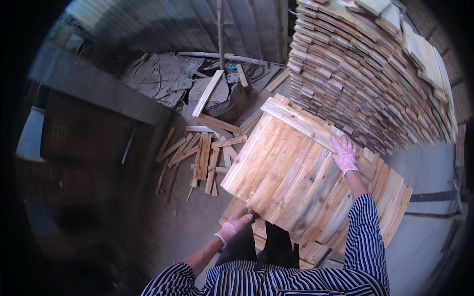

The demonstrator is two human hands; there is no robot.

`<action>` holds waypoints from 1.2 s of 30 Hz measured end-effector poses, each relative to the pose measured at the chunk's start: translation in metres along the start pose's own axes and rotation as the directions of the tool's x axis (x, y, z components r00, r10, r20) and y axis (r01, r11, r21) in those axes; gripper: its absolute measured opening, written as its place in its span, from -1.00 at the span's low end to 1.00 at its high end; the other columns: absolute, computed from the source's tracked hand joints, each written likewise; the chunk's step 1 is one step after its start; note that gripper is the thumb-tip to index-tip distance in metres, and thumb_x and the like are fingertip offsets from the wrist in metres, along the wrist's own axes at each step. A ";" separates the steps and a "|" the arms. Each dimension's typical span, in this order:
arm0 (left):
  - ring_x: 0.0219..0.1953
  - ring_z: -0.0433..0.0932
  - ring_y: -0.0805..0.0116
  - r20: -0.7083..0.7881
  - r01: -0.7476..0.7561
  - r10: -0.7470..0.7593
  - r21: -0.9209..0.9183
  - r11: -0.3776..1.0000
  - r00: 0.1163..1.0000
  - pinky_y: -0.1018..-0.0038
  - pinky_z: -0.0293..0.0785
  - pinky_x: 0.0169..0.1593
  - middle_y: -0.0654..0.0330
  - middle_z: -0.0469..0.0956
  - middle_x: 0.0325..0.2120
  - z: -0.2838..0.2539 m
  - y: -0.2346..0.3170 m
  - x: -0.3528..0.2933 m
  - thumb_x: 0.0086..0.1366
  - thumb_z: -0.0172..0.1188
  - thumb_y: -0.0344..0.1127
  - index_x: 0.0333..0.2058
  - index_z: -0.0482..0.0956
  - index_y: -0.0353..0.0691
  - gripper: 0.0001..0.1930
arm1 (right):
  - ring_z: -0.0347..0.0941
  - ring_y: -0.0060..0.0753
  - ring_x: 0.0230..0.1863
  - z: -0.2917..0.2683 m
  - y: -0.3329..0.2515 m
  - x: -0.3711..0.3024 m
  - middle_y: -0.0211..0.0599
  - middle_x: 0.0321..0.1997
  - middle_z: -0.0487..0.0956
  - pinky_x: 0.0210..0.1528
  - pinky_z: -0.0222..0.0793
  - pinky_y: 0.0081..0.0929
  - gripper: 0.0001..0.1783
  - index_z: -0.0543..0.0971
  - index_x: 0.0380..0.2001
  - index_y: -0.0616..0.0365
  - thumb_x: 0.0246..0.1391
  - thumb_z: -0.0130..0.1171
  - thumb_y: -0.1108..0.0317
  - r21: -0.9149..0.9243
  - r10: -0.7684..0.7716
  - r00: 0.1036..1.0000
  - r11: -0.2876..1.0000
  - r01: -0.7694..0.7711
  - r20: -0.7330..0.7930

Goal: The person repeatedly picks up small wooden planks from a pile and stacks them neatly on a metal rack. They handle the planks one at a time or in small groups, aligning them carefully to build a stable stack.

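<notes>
A stack of pale wooden planks (291, 172), laid side by side, fills the middle in front of my legs. My right hand (343, 154), in a pink-and-white glove, rests with its fingers spread on a strip of wood (301, 121) across the far edge of the planks. My left hand (235, 228), in a similar glove, is at the near left corner of the stack. Its fingers are drawn together around a small dark thing (254, 215), which I cannot make out. Lower boards (232, 211) show beneath the top layer.
A tall stack of planks (345, 74) rises at the back right. Loose wood offcuts (202, 153) lie scattered on the floor left of the planks. Behind them are a broken slab (210, 93), rubble and a thin post (220, 34). A concrete ledge (98, 89) runs along the left.
</notes>
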State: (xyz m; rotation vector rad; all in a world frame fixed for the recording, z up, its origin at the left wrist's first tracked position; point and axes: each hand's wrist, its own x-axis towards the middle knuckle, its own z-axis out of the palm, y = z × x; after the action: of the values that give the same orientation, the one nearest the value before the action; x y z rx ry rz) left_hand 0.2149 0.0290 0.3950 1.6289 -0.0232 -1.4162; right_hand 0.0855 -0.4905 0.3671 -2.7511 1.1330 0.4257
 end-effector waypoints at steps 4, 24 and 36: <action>0.25 0.42 0.21 -0.066 0.077 -0.075 0.032 0.997 0.995 0.40 0.34 0.28 -0.03 0.47 0.20 -0.001 0.006 -0.016 0.40 0.23 0.01 0.34 0.27 -0.42 -0.26 | -0.04 0.03 0.56 -0.003 -0.001 0.004 -0.16 0.55 0.08 0.45 0.08 0.11 0.00 0.12 0.45 -0.67 0.04 0.43 0.20 -0.020 0.083 0.994 0.996 -0.082 0.067; -0.10 0.51 0.23 -0.480 0.256 -0.208 0.035 0.966 0.852 0.40 0.43 -0.07 0.04 0.55 -0.07 -0.230 -0.093 -0.003 0.32 0.28 0.07 0.31 0.34 -0.34 -0.24 | -0.34 0.28 0.60 0.095 -0.182 -0.076 0.18 0.61 -0.20 0.52 -0.44 0.30 0.11 -0.12 0.55 -0.01 0.17 -0.08 -0.47 -0.174 0.253 0.967 0.953 -0.248 0.008; 0.23 0.49 0.06 -0.468 0.484 -0.307 0.322 0.814 0.828 0.32 0.39 0.24 -0.15 0.50 0.18 -0.367 -0.108 0.060 0.27 0.24 0.24 0.32 0.34 -0.34 -0.14 | -0.32 0.27 0.59 0.079 -0.189 -0.079 0.21 0.60 -0.22 0.52 -0.34 0.24 0.14 -0.13 0.54 0.11 0.16 0.05 -0.34 -0.188 0.230 0.970 0.959 -0.212 0.079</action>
State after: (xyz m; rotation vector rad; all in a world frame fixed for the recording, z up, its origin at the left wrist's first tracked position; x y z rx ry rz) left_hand 0.4629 0.2813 0.2382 2.3867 0.2866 -1.4260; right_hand 0.1493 -0.2855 0.3196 -2.7206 1.4488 0.7175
